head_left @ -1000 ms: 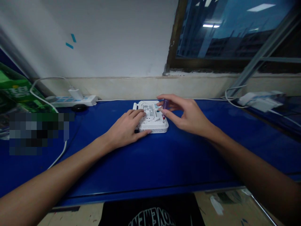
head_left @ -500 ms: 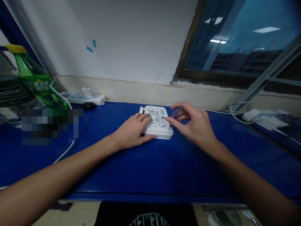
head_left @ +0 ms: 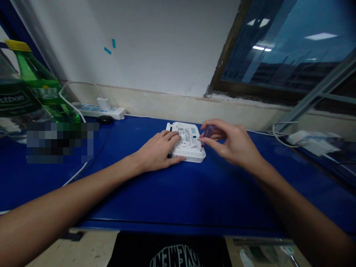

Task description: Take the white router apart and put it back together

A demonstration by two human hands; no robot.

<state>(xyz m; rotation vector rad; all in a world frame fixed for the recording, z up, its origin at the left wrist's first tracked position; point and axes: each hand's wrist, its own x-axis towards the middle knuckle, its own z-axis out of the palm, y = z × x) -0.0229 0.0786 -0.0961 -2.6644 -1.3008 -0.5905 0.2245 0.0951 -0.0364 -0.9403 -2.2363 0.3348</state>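
A white router (head_left: 191,152) lies with its labelled, vented underside up on the blue table (head_left: 155,200). My left hand (head_left: 158,152) holds it by the left side, with the fingers over the top and the thumb along the front edge. Between the thumb and fingers of my right hand (head_left: 226,141) is a screwdriver (head_left: 208,131) with a see-through purple handle. Its shaft points down, and the red part near the tip is at the router's right front corner. Whether the tip sits in a screw is too small to tell.
Two large bottles, one green (head_left: 41,81) and one clear (head_left: 16,104), stand at the left. Behind are a white power strip (head_left: 118,112) with a plugged-in charger (head_left: 104,104) and a round black object (head_left: 105,119). A white plastic-wrapped bundle (head_left: 314,139) lies at the right with cables.
My view has tilted slightly. My right hand has shifted a little at the screwdriver, and more of the red part near its tip shows. My left hand keeps its hold on the router.
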